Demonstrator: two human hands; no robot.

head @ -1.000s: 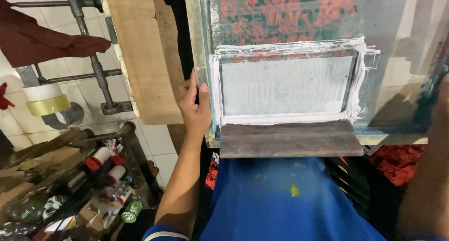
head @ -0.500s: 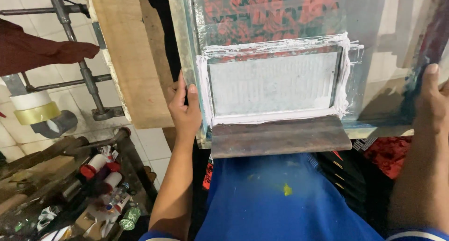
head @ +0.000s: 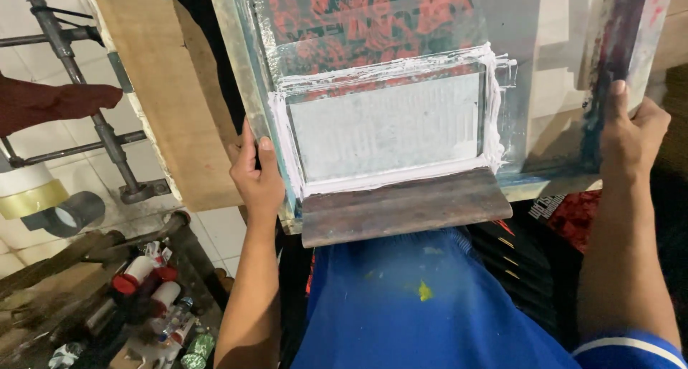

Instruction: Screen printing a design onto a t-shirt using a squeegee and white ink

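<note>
— Wooden frame (head: 244,75) gripped on both edges: left hand (head: 256,174) clamped on one side, right hand (head: 631,129) wrapped round the other.
— Squeegee (head: 401,208) loose on the near rail (wet white ink (head: 494,136) alongside). Could slide off if tilted, smearing the blue shirt (head: 423,304).

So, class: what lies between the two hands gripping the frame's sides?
In the head view, between the left hand and right hand lie the frame's taped mesh window and a squeegee.

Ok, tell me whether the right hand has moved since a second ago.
Yes. The right hand was out of sight then; it has come up to grip the right edge of the screen frame, opposite the left hand.
</note>
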